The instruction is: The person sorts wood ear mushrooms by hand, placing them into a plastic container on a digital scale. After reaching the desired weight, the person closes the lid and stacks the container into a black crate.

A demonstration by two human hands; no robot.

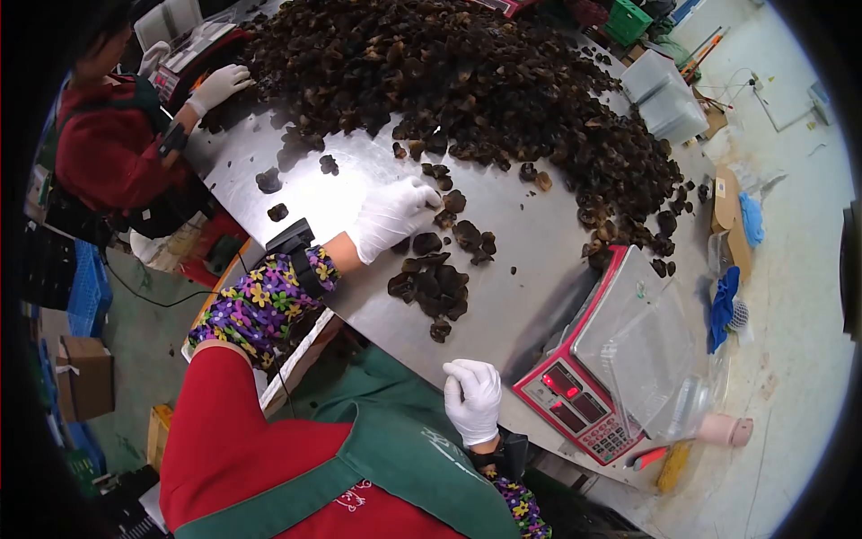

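The left hand (391, 216), in a white glove, reaches out over the metal surface (359, 301), palm side down. Its fingers are bent and close together at the near edge of a loose scatter of dark, ruffled pieces (468, 235); whether they pinch one cannot be told. The right hand (473, 400), also gloved in white, is at the near edge of the surface, to the left of the scale (584, 395). Its fingers are curled in towards the palm, narrow rather than spread, and it cannot be told whether anything is inside them.

The dark pieces lie in three main groups. A big heap (431, 72) covers the far part of the surface and runs down its right side towards the scale. The loose scatter lies between the heap and a small pile (431, 287), which sits nearer the person, between the two hands. A few single pieces lie to the left of the left hand.

The scale is red and pale, with red lit digits and a keypad facing the near side, and a clear plastic container (651, 359) is on top of it. Clear plastic boxes (664, 94) are beside the heap at the far right. At the far left, a co-worker (117, 144) in red has a gloved hand (220, 88) at the heap's edge.
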